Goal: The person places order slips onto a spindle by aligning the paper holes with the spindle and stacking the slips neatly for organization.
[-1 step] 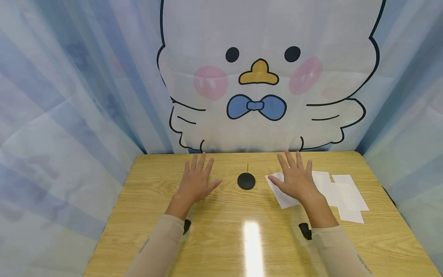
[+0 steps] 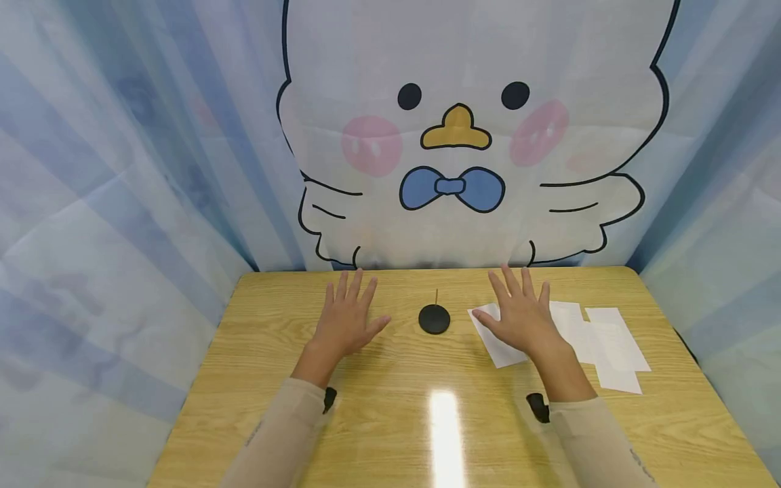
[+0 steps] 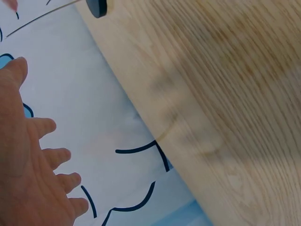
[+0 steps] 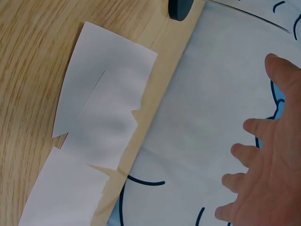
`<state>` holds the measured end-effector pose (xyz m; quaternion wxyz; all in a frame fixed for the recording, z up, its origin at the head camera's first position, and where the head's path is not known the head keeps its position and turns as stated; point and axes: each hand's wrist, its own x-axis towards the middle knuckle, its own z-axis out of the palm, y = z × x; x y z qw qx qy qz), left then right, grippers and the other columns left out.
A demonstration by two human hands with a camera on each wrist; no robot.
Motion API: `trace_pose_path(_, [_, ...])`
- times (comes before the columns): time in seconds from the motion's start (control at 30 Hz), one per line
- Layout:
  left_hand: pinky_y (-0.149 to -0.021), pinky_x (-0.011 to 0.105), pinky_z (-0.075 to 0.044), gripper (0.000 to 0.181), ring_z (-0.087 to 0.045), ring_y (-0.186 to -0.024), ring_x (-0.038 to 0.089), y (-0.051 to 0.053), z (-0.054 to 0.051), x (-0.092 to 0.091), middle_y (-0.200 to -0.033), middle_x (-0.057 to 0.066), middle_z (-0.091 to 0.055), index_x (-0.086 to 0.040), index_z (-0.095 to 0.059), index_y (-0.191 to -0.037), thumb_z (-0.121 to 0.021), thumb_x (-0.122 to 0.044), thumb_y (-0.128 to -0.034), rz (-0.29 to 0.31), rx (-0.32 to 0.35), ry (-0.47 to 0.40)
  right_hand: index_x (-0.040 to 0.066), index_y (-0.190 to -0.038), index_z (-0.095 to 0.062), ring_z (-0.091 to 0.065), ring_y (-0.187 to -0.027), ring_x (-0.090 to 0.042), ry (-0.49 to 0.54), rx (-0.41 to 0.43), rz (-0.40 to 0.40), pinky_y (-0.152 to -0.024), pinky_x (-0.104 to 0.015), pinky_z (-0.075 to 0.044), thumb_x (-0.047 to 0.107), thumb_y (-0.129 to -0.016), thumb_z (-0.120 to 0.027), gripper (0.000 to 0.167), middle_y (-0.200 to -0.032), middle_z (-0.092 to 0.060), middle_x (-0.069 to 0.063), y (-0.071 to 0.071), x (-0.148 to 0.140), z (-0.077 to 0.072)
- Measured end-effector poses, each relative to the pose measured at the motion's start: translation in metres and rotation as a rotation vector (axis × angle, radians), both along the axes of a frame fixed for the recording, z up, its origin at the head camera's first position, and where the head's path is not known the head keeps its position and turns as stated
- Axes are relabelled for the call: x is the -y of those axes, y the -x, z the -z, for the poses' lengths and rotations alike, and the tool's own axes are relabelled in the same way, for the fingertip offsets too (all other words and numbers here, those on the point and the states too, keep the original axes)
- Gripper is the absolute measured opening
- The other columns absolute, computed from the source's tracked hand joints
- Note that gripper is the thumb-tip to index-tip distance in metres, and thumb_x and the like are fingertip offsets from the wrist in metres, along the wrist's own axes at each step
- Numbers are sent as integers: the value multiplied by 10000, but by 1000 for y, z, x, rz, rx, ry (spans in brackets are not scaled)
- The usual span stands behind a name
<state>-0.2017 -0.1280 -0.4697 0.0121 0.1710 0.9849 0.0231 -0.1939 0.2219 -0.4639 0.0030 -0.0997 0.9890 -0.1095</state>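
Observation:
My left hand (image 2: pixel 344 322), palm down with fingers spread, is over the left half of the table and holds nothing. Opposite it, my right hand (image 2: pixel 518 318) is spread in the same way, hiding part of the white paper slips (image 2: pixel 610 342) beneath. Both hands look raised off the tabletop in the wrist views. Between them stands a bill spike with a round black base (image 2: pixel 434 319) and a thin upright metal rod (image 4: pixel 249 15); neither hand touches it. Several slips lie flat, some overlapping, and in the right wrist view one slip (image 4: pixel 108 66) shows next to the spike.
The wooden table (image 2: pixel 390 434) ends at a back edge against a curtain (image 2: pixel 451 237) printed with a cartoon bird. More pale blue curtain (image 2: pixel 110 271) hangs along the left and right sides. A bright light reflection (image 2: pixel 447 434) lies near the front.

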Motion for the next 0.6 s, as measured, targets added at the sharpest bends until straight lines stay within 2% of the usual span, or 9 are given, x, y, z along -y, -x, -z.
trace_pose_path(0.27, [-1241, 664, -160, 834, -89, -1589, 446, -1, 4, 3, -1730, 175, -114, -187, -214, -1666, -390, -693, -1027, -3, -25, 6, 86, -1651, -223, -7, -1562, -526, -1, 18, 6, -1147, -813, -4, 611, -995, -552, 902, -1716, -120, -218, -1, 1, -1])
trace_pose_path(0.6, [-1246, 655, -161, 835, -59, -1595, 432, 0, 0, -2, -1731, 180, -95, -185, -177, -1672, -367, -690, -1034, 29, -24, 18, 101, -1657, -206, 11, -1560, -534, 1, 9, 5, -1139, -820, 9, 610, -996, -544, 900, -1723, -76, -217, -2, -7, -4])
